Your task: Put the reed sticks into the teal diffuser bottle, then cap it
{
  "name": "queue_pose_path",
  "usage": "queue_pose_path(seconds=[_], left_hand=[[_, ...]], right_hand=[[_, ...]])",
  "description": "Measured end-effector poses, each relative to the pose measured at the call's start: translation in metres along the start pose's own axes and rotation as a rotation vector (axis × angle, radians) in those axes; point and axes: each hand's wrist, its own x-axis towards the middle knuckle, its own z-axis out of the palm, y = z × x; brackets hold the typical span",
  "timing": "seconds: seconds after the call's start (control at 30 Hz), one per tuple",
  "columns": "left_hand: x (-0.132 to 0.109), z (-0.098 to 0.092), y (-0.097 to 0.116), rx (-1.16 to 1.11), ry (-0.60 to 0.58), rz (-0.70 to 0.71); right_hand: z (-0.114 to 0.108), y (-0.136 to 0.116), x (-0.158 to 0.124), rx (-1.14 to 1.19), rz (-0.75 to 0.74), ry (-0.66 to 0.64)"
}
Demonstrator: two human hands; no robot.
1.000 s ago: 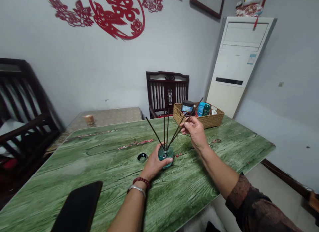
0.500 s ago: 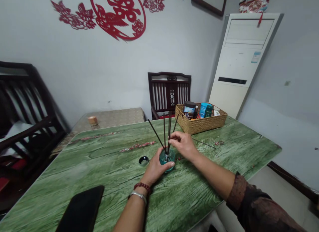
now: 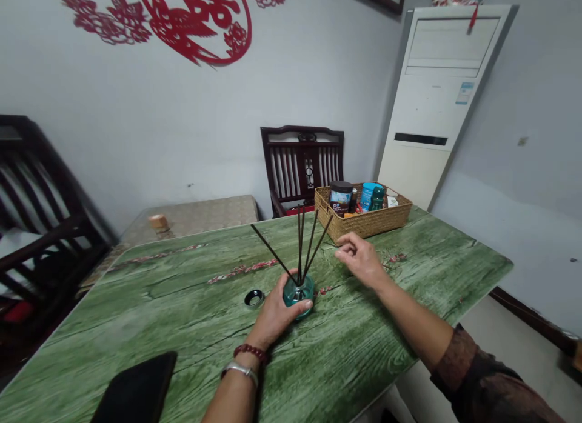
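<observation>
A reed diffuser bottle (image 3: pixel 297 297) of clear glass with blue-green liquid stands on the table. My left hand (image 3: pixel 278 311) is wrapped round it from the left, thumb across its front. Several dark reed sticks (image 3: pixel 310 250) fan out of the bottle's neck. To the right of them, my right hand (image 3: pixel 361 262) hovers low over the table with bent, slightly parted fingers and nothing visible in them. It covers most of a loose stick lying there. Left of the bottle lies a small black ring-shaped cap (image 3: pixel 254 298).
A wicker basket (image 3: pixel 373 223) holding jars and bottles stands at the back right of the green table (image 3: pixel 191 326). A black phone-like slab (image 3: pixel 136 386) lies at the front left. Dark wooden chairs (image 3: pixel 304 168) stand behind and at the left.
My right hand has let go of a reed stick in the bottle and moved right, over the loose stick. My left hand still holds the bottle. The view has shifted slightly.
</observation>
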Motion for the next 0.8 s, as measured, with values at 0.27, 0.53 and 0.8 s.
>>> queue_pose_path(seconds=[0.27,0.53,0.8], left_hand=[[0.001,0.0,-0.006,-0.001,-0.006,0.007],[0.0,-0.001,-0.006,0.007,-0.005,0.019],[0.001,-0.001,-0.007,0.016,0.004,0.024]], right_hand=[[0.032,-0.044,0.014,0.087,-0.179,-0.041],[0.024,-0.059,0.029,0.271,-0.277,0.181],[0.003,-0.076,0.03,0.047,-0.443,-0.034]])
